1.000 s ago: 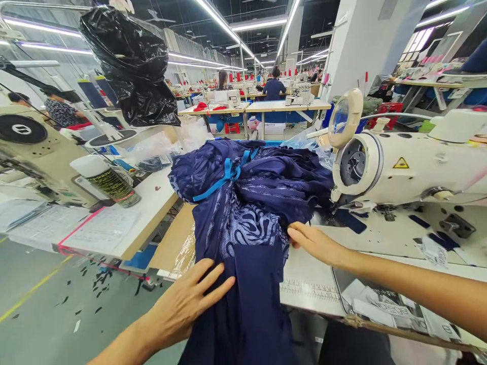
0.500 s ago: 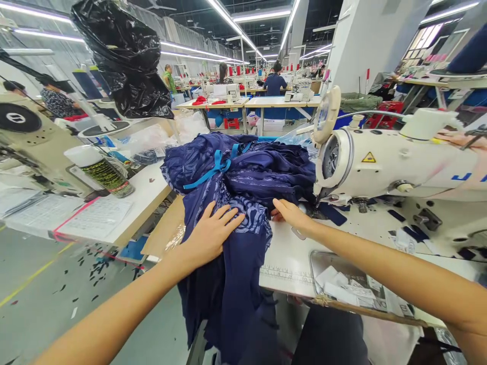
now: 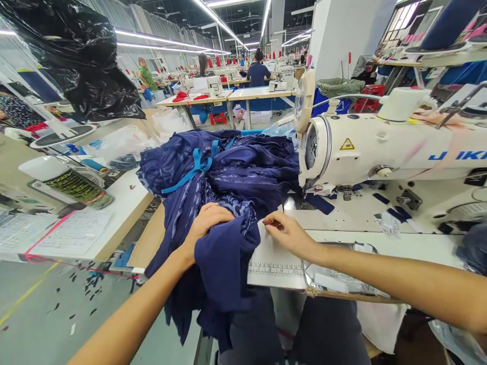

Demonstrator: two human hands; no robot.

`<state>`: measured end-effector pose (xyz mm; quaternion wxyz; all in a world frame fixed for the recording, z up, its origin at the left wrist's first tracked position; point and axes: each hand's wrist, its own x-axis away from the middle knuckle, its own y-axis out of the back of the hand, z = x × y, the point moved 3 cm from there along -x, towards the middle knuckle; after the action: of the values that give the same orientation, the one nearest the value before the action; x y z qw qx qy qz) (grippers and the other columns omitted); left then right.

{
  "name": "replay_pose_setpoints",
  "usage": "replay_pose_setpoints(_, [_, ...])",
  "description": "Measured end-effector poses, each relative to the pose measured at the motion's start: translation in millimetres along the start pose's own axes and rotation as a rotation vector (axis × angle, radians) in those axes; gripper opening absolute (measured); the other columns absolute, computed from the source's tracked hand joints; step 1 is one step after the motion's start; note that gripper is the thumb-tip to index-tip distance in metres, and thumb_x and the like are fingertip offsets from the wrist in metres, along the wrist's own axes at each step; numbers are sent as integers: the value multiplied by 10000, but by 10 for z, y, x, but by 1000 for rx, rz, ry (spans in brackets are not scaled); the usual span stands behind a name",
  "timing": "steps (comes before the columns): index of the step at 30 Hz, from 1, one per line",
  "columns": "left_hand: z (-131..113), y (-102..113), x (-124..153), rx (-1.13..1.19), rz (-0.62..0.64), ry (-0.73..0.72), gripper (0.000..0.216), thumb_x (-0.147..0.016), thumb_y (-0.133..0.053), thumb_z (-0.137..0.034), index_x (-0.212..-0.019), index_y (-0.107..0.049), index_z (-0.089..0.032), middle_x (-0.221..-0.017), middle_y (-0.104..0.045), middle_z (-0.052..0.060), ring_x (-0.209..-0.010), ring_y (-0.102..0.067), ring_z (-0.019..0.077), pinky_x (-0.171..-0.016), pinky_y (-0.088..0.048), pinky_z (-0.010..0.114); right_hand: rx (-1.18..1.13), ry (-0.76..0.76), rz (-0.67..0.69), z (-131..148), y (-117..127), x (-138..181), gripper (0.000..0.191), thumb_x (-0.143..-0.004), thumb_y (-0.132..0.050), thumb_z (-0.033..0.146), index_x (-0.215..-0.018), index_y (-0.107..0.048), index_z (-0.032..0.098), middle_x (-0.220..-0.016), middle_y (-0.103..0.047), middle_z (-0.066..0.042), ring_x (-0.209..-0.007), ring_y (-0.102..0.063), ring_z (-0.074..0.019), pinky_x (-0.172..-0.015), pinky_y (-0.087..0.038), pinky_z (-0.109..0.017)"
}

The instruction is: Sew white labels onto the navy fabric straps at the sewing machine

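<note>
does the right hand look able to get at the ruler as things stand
Probably yes: the right hand is close to the ruler, with only white tabletop showing between them. The navy cloth hangs by its left end but leaves most markings in view.

White-capped spray can (image 3: 78, 185), black plastic bag (image 3: 85, 63)

The left grip (image 3: 207, 223), the right grip (image 3: 291, 234) and both slim forearms (image 3: 380, 274) are bare; the trousers (image 3: 331, 332) are dark and plain.
</note>
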<state>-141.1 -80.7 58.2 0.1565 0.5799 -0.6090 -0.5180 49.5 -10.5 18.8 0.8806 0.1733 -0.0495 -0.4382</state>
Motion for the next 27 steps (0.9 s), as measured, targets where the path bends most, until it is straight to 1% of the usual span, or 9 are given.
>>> replay_pose_setpoints(6, [-26,39,237,-63,14,72,336,-857,-334,-370,-1011,-588,-212,-1069,-621,52,-1101,-481,178,-1054,-196,413,77,374,179,268,-181,245,206,-750,-482,161,-947,-536,185,-951,-527,-43,-715,-516,-120,-721,-450,-284])
replay_pose_setpoints(8, [-79,53,237,-98,58,87,360,-849,-319,-364,-1053,-571,-208,-1107,-603,57,-1139,-450,182,-1060,-182,420,102,435,309,315,-268,288,152,-722,-512,159,-867,-556,169,-996,-519,-58,-744,-528,-122,-713,-457,-264])
replay_pose_setpoints(12, [-215,90,199,-201,132,45,390,-776,-422,-358,-1111,-545,-201,-1178,-558,73,-1176,-412,208,-1057,-170,435,406,623,663,345,-403,541,81,-700,-583,250,-712,-562,173,-792,-575,-27,-664,-542,-136,-571,-431,-238])
replay_pose_setpoints(15, [-238,72,151,-347,213,37,415,-741,-467,-264,-1146,-531,-200,-1249,-503,91,-1212,-369,235,-1045,-161,463,678,797,833,333,-438,823,209,-649,-643,322,-776,-584,166,-773,-592,-28,-588,-533,-153,-463,-359,-263])
replay_pose_setpoints(18, [-203,34,104,-423,240,66,406,-773,-414,-205,-1165,-519,-201,-1281,-476,93,-1229,-342,240,-1019,-187,471,723,910,973,345,-431,1032,222,-642,-651,242,-842,-578,177,-839,-602,-15,-540,-513,-124,-420,-300,-263])
replay_pose_setpoints(20, [-188,0,90,-442,226,74,391,-782,-417,-209,-1159,-521,-201,-1271,-487,94,-1201,-365,251,-979,-227,473,633,861,921,369,-383,1005,144,-682,-604,189,-821,-564,179,-825,-600,-11,-536,-502,-110,-436,-302,-252])
replay_pose_setpoints(21, [-187,-19,89,-456,208,77,387,-778,-427,-206,-1153,-523,-202,-1262,-496,94,-1178,-383,258,-947,-250,472,553,777,814,376,-339,920,71,-718,-562,183,-788,-553,176,-792,-594,-12,-554,-504,-112,-462,-321,-247])
replay_pose_setpoints(25, [-198,-88,100,-520,67,103,320,-762,-456,-181,-1062,-565,-205,-1159,-568,89,-1046,-454,261,-798,-314,421,120,167,192,222,-70,313,171,-849,-381,243,-747,-504,181,-758,-553,-19,-721,-532,-141,-647,-414,-264])
replay_pose_setpoints(27, [-189,-122,92,-515,10,118,202,-783,-451,-205,-916,-602,-187,-998,-626,81,-925,-490,239,-724,-327,380,-166,-165,92,87,-60,30,210,-879,-354,317,-809,-496,179,-820,-552,-26,-724,-546,-133,-682,-442,-277])
